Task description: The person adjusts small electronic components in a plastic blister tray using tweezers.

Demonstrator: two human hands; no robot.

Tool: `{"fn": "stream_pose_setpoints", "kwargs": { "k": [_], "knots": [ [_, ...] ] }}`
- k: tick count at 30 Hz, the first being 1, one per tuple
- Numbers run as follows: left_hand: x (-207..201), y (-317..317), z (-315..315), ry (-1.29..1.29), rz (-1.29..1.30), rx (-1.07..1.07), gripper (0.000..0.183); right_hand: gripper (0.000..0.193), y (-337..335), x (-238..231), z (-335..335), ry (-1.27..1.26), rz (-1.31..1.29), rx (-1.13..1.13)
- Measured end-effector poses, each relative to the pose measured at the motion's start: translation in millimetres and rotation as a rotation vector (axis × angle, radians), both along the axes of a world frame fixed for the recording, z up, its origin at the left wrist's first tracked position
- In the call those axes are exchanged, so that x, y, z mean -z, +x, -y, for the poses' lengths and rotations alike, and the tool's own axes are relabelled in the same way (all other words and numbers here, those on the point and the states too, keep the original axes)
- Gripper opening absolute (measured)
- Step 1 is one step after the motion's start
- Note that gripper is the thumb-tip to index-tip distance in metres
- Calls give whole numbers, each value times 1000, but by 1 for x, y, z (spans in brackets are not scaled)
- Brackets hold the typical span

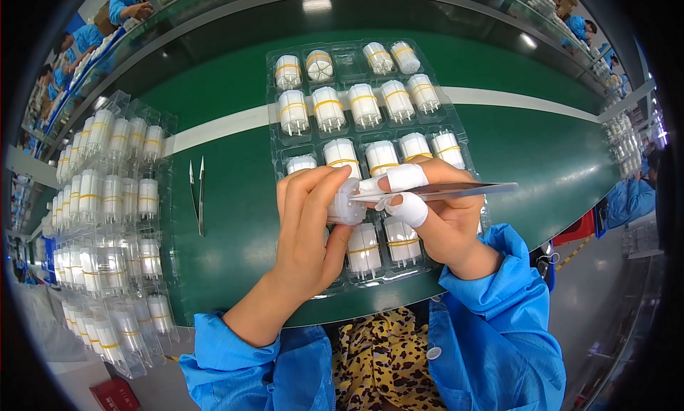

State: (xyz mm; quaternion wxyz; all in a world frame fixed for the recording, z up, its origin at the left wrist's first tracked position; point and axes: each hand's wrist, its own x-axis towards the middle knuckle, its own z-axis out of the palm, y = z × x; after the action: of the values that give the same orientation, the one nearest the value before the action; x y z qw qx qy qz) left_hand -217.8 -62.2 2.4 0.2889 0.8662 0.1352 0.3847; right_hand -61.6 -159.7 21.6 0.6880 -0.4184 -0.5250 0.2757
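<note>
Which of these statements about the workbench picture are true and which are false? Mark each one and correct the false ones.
1. The left hand holds a white cylindrical part. True.
2. The right hand holds scissors. False: it holds tweezers.
3. A spare pair of tweezers lies on the green table. True.
4. Every pocket of the clear tray is filled. False: one pocket in its far row is empty.
5. The stacked trays stand at the person's right. False: at the left.

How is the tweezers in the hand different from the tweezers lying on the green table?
The held tweezers are gripped in the right hand, tips at the white cylinder part that the left hand holds. The loose tweezers lie untouched on the green table, beside the tray stacks. Both look like thin, pointed metal.
</note>
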Motion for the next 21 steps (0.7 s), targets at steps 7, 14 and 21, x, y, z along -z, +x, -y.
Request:
{"fn": "stream_pose_setpoints", "kwargs": {
  "k": [7, 14, 21],
  "knots": [
    [2, 1, 0, 19, -4, 6, 56, 21, 0, 0, 0, -1, -6, 6],
    [0, 0, 0, -17, -15, 20, 58, 20, 0, 3, 0, 0, -46, -12],
    [-3, 2, 2, 67, 4, 0, 58, 20, -2, 4, 0, 2, -97, -3]
  ]
}}
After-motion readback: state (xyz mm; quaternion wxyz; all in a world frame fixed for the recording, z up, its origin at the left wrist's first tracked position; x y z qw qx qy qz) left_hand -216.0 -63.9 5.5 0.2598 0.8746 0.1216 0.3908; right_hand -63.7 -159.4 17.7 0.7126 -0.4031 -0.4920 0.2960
